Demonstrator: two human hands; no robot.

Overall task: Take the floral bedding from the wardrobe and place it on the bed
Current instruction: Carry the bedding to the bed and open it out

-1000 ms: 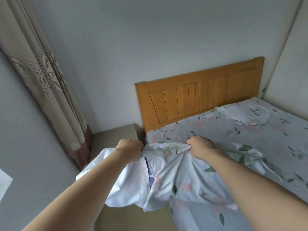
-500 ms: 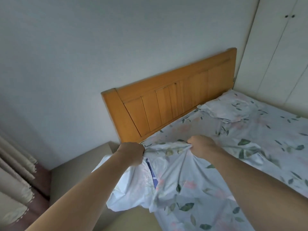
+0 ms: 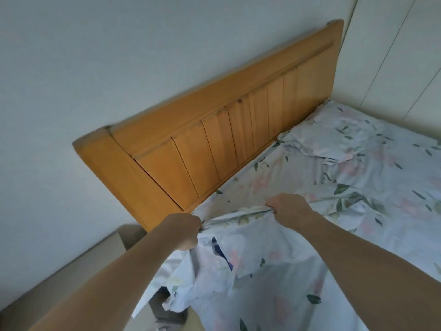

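The floral bedding (image 3: 274, 263), pale blue with pink flowers and green leaves, lies spread over the bed (image 3: 372, 177) and hangs off its near left corner. My left hand (image 3: 185, 231) is shut on the bedding's top edge at the corner, just below the wooden headboard (image 3: 214, 139). My right hand (image 3: 290, 209) is shut on the same edge further right, over the mattress. The edge is stretched between both hands. A strip of dark blue fabric (image 3: 220, 252) shows in a fold under the left hand.
A white wall stands behind the headboard. White wardrobe doors (image 3: 393, 56) run along the far right side of the bed. A beige bedside surface (image 3: 71, 278) sits at the lower left, beside the headboard. A floral pillow (image 3: 327, 142) rests near the headboard.
The view has swung right and tilted, so the curtain has left the frame and the wardrobe shows more. Both hands keep their grip on the bedding's edge, now closer to the headboard.
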